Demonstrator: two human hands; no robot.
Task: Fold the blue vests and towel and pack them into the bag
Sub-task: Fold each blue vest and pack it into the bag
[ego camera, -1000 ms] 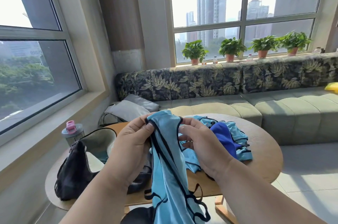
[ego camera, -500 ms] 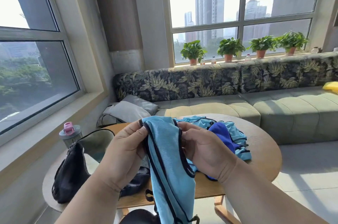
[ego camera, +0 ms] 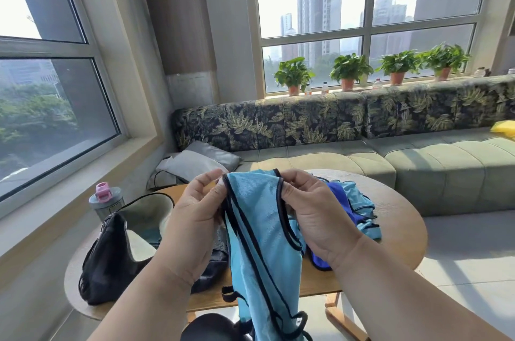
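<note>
Now both hands (ego camera: pixel 195 225) (ego camera: pixel 315 218) pinch the hanging vest (ego camera: pixel 259 243).

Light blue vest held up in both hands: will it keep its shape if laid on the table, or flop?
Likely floppy: the light blue vest hangs limp below the left hand and right hand. Probably light, since pinching fingers carry it. Its dangling black straps may snag.

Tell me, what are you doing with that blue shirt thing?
A person is holding up a light blue vest with both hands: the left hand pinches one top corner and the right hand pinches the other, so it hangs down over the table. It is not folded yet. More blue vests and a darker blue towel lie heaped on the table, and the black bag sits open at the left, waiting.
</note>
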